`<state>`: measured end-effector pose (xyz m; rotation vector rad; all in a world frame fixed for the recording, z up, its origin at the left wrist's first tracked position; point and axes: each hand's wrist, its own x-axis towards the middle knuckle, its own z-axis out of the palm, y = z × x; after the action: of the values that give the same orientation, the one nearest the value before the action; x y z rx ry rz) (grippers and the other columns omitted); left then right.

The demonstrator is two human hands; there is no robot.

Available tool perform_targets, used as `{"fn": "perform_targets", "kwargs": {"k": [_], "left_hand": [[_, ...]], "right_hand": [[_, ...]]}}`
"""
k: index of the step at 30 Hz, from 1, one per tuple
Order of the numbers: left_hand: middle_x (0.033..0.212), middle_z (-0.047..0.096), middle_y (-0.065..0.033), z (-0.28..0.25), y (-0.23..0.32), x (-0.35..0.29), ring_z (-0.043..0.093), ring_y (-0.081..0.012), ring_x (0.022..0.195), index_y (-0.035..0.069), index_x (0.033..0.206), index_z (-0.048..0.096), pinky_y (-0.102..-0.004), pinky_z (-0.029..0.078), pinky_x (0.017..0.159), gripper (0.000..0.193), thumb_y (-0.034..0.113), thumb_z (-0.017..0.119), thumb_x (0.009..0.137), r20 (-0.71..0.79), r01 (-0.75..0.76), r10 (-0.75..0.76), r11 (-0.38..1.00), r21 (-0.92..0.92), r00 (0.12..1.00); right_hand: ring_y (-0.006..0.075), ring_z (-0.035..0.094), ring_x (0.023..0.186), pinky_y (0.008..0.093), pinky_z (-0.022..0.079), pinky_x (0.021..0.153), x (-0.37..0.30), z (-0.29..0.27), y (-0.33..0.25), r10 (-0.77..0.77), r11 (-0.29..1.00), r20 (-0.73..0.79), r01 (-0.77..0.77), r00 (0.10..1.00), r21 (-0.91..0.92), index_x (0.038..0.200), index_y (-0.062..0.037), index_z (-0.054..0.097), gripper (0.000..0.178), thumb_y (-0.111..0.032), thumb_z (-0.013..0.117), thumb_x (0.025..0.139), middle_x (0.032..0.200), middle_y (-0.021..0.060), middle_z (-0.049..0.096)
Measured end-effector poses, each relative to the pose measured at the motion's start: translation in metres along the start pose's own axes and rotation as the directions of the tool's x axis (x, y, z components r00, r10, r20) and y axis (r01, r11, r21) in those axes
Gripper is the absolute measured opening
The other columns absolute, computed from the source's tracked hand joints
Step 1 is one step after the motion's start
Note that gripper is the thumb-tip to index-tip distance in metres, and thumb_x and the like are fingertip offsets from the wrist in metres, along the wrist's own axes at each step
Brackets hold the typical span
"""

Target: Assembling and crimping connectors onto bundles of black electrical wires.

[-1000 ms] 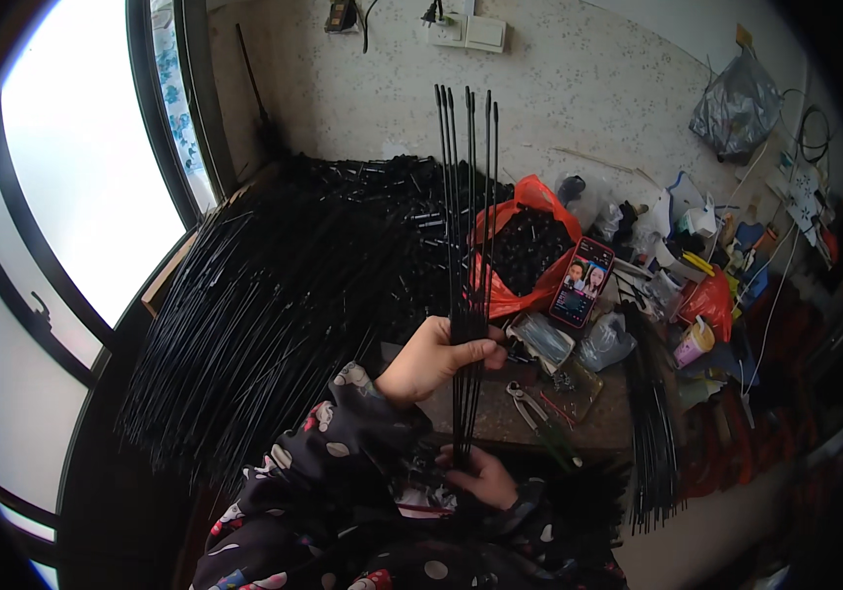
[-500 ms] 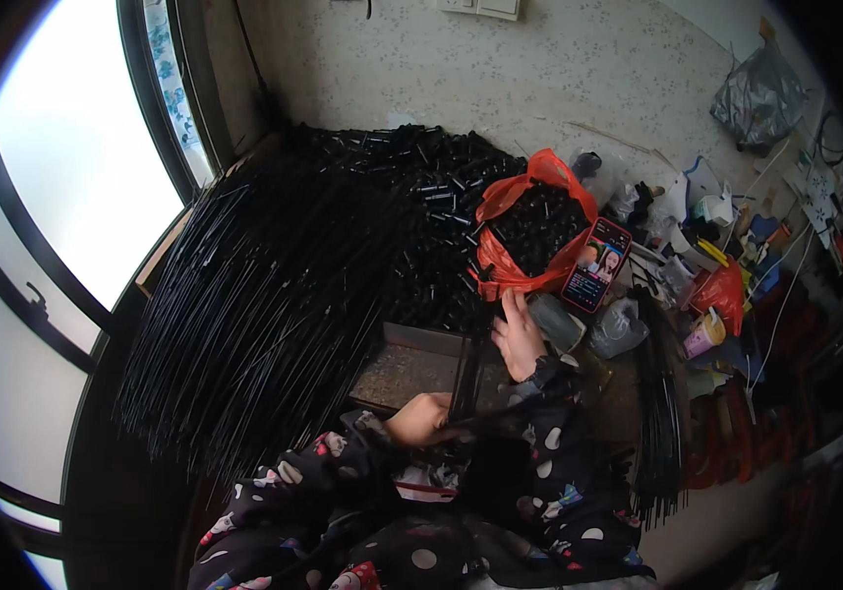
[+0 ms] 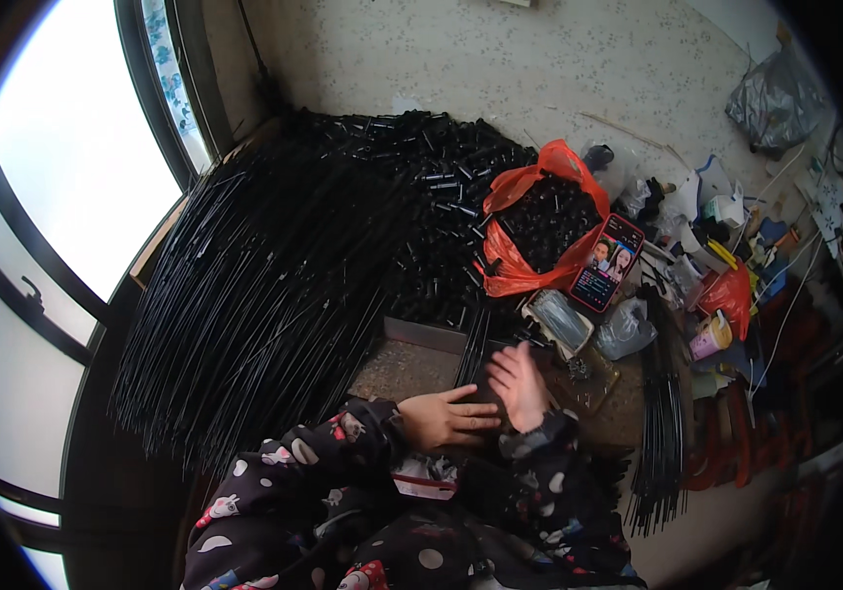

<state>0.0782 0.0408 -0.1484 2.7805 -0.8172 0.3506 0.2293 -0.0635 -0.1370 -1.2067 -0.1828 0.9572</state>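
Observation:
My left hand (image 3: 449,418) lies flat with its fingers stretched to the right, by the lower end of a small bundle of thin black rods (image 3: 473,349). Just right of it, my right hand (image 3: 520,388) is held with its fingers extended and apart, nothing visible in it. Left of the bundle sits a shallow metal tray (image 3: 425,334). A large heap of long thin black rods (image 3: 254,285) spreads to the left. Behind lie many short black tubular parts (image 3: 451,187), and a red plastic bag (image 3: 508,265) holds small black pieces.
A phone (image 3: 606,264) with a lit screen leans by the bag. Near it are a clear box (image 3: 561,323) and a clear plastic bag (image 3: 628,329). Another rod bundle (image 3: 659,442) hangs at the right edge. Clutter and a cup (image 3: 709,336) stand farther right; a window (image 3: 67,128) is at left.
My right hand has drawn back from beside the red bag toward my left hand. My left hand has gone from closed to flat. The rod bundle now shows more clearly between tray and box.

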Motion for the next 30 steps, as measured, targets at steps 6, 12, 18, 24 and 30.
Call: {"fn": "perform_targets", "kwargs": {"k": [6, 12, 18, 24, 30], "left_hand": [[0.131, 0.043, -0.0082, 0.008, -0.007, -0.002, 0.033, -0.0264, 0.128, 0.010, 0.108, 0.058, -0.0512, 0.018, 0.105, 0.035, 0.019, 0.052, 0.075, -0.150, -0.152, 0.150, 0.988, 0.000, 0.977], [0.132, 0.043, -0.0077, 0.007, -0.009, 0.000, 0.038, -0.0248, 0.124, 0.011, 0.109, 0.058, -0.0481, 0.023, 0.104, 0.038, 0.022, 0.055, 0.072, -0.082, -0.037, 0.025, 0.987, -0.154, 0.996], [0.119, 0.053, -0.0133, 0.007, -0.010, 0.005, 0.047, -0.0279, 0.115, 0.006, 0.108, 0.058, -0.0413, 0.034, 0.099, 0.037, 0.021, 0.060, 0.074, -0.197, -0.057, -0.034, 0.899, -0.435, 0.980], [0.101, 0.061, -0.0150, 0.000, -0.003, 0.004, 0.056, -0.0305, 0.098, 0.003, 0.106, 0.058, -0.0383, 0.040, 0.093, 0.035, 0.028, 0.059, 0.081, -0.247, -0.037, -0.065, 0.921, -0.387, 0.967], [0.100, 0.061, -0.0127, 0.000, -0.006, 0.005, 0.056, -0.0311, 0.096, 0.003, 0.102, 0.059, -0.0378, 0.042, 0.089, 0.034, 0.027, 0.063, 0.078, -0.222, 0.036, -0.153, 0.890, -0.455, 0.963]], "right_hand": [[0.0233, 0.045, 0.112, 0.0340, 0.037, 0.090, 0.022, 0.027, -0.013, -0.050, 0.999, 0.376, 0.045, 0.925, 0.022, 0.135, -0.0043, 0.027, 0.063, -0.046, 0.043, 0.090, 0.137, 0.0131, 0.033], [0.0157, 0.057, 0.089, 0.0263, 0.045, 0.075, 0.005, 0.013, -0.014, -0.177, 0.956, -0.017, 0.168, 0.984, -0.242, 0.125, 0.0002, 0.042, 0.048, -0.036, 0.044, 0.093, 0.115, 0.0124, 0.054], [0.0191, 0.061, 0.083, 0.0288, 0.046, 0.075, -0.008, 0.006, 0.006, -0.211, 0.865, 0.089, 0.229, 0.973, -0.446, 0.118, 0.0024, 0.048, 0.053, -0.043, 0.044, 0.091, 0.107, 0.0139, 0.059], [0.0178, 0.061, 0.094, 0.0295, 0.045, 0.084, -0.100, 0.028, -0.042, -0.111, 0.662, 0.744, 0.608, 0.659, -0.439, 0.100, 0.0016, 0.063, 0.023, -0.007, 0.064, 0.079, 0.090, 0.0096, 0.066], [0.0164, 0.062, 0.092, 0.0256, 0.048, 0.079, -0.118, 0.029, -0.043, -0.398, 0.609, 0.548, 0.659, 0.735, -0.441, 0.100, -0.0026, 0.064, 0.025, -0.003, 0.067, 0.075, 0.095, 0.0102, 0.066]]}}
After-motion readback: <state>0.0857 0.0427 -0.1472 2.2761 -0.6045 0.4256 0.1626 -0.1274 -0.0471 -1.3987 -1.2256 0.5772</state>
